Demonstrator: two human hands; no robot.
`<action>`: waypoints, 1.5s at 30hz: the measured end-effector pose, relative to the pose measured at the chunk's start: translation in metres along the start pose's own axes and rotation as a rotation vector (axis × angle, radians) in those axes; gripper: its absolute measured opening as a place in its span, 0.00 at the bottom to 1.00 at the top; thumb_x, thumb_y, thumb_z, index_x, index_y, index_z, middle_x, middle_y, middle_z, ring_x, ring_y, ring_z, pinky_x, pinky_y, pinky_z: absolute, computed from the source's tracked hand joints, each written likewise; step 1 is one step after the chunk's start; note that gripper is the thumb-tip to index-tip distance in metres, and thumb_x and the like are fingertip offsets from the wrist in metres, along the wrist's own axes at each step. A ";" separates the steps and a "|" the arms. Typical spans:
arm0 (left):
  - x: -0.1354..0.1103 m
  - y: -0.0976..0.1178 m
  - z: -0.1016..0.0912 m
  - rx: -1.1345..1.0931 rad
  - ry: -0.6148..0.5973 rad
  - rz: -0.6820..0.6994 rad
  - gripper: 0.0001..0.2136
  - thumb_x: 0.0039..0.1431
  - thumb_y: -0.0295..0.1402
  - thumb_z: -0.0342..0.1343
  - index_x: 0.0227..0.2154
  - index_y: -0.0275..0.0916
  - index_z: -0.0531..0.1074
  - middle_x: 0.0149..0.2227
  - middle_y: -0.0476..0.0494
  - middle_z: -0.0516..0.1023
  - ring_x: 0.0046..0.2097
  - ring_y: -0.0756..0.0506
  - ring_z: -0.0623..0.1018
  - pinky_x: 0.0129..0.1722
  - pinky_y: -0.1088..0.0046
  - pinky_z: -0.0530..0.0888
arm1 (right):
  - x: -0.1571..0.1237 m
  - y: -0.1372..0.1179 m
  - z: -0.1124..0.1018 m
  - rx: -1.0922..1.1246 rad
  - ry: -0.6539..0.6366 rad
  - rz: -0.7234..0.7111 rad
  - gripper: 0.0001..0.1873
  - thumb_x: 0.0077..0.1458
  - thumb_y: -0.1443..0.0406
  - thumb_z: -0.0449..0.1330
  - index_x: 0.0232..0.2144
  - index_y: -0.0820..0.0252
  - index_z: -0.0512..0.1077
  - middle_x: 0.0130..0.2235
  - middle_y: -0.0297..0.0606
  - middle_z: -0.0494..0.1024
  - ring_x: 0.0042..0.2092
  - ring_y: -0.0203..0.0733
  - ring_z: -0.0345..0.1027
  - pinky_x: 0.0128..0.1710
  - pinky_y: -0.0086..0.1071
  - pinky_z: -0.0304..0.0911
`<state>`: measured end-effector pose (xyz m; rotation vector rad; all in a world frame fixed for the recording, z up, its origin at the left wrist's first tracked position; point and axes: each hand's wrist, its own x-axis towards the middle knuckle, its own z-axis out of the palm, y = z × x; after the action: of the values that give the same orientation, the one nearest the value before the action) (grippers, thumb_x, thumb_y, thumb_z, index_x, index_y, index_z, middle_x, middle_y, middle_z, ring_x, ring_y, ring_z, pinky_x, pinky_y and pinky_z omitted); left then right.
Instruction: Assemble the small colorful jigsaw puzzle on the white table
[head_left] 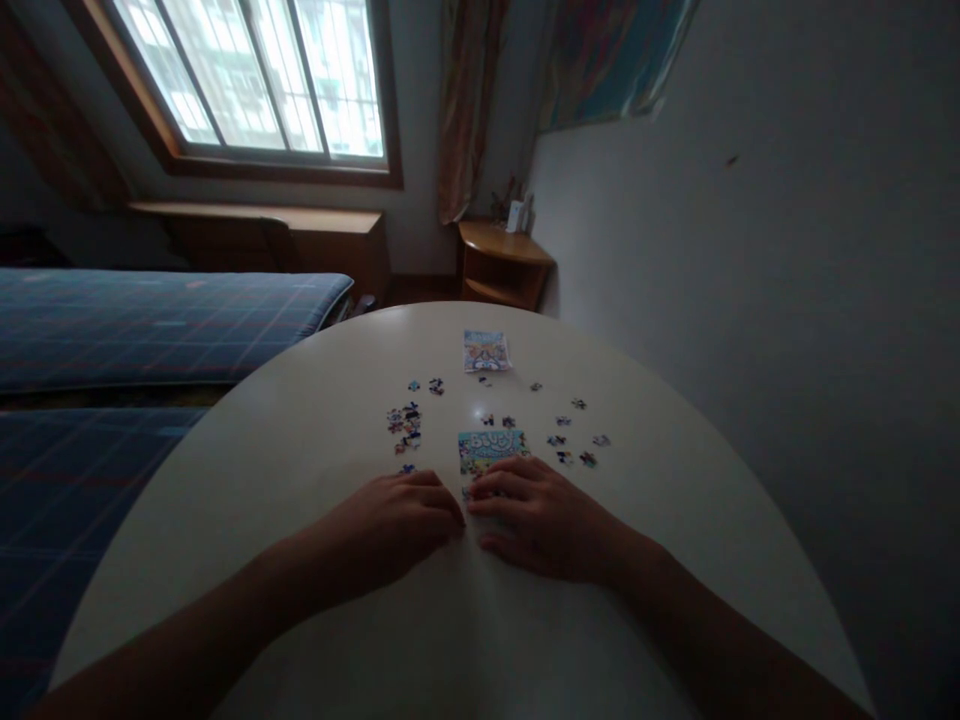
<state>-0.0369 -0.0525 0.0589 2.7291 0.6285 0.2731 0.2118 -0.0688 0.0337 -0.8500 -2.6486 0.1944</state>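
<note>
A partly covered jigsaw puzzle point(472, 447) with a blue top and the lettering "BLUEY" lies on the white round table point(300, 440). Across its lower right part rests my right hand point(544, 515), fingers apart and stretched to the left, hiding much of the picture. My left hand point(409, 515) is beside the puzzle's lower left corner. Its fingers are bent and close together, their tips low near the table; anything under them is hidden. One loose piece point(406, 469) lies just beyond the left knuckles.
Loose puzzle pieces form a cluster point(405, 425) on the left, and several pieces point(564, 457) are scattered on the right. A small printed packet or card point(486, 351) lies farther back. Beyond the table stand a plaid-covered bed point(165, 320) and a wooden corner cabinet point(502, 245).
</note>
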 end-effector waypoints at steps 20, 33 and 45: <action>-0.005 -0.024 -0.017 0.002 -0.056 -0.629 0.09 0.60 0.30 0.54 0.40 0.42 0.77 0.41 0.43 0.79 0.41 0.42 0.78 0.40 0.68 0.72 | 0.003 -0.009 0.002 0.127 -0.022 -0.088 0.10 0.63 0.68 0.58 0.42 0.50 0.76 0.47 0.25 0.80 0.56 0.39 0.64 0.60 0.36 0.53; -0.010 -0.025 -0.007 -0.225 -0.018 -0.350 0.06 0.60 0.31 0.54 0.37 0.40 0.75 0.40 0.46 0.77 0.40 0.46 0.76 0.41 0.71 0.71 | 0.004 -0.010 -0.002 0.172 0.015 -0.079 0.08 0.64 0.67 0.57 0.40 0.55 0.77 0.44 0.31 0.82 0.54 0.38 0.68 0.58 0.36 0.58; 0.006 -0.019 0.003 -0.267 0.035 -0.381 0.10 0.58 0.24 0.53 0.36 0.40 0.78 0.36 0.47 0.80 0.36 0.47 0.77 0.39 0.72 0.71 | 0.001 -0.009 -0.002 0.118 0.007 -0.105 0.09 0.61 0.67 0.59 0.40 0.51 0.79 0.40 0.32 0.80 0.52 0.41 0.67 0.56 0.38 0.58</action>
<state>-0.0377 -0.0347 0.0501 2.3000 1.0227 0.2874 0.2068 -0.0756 0.0381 -0.6704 -2.6371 0.3168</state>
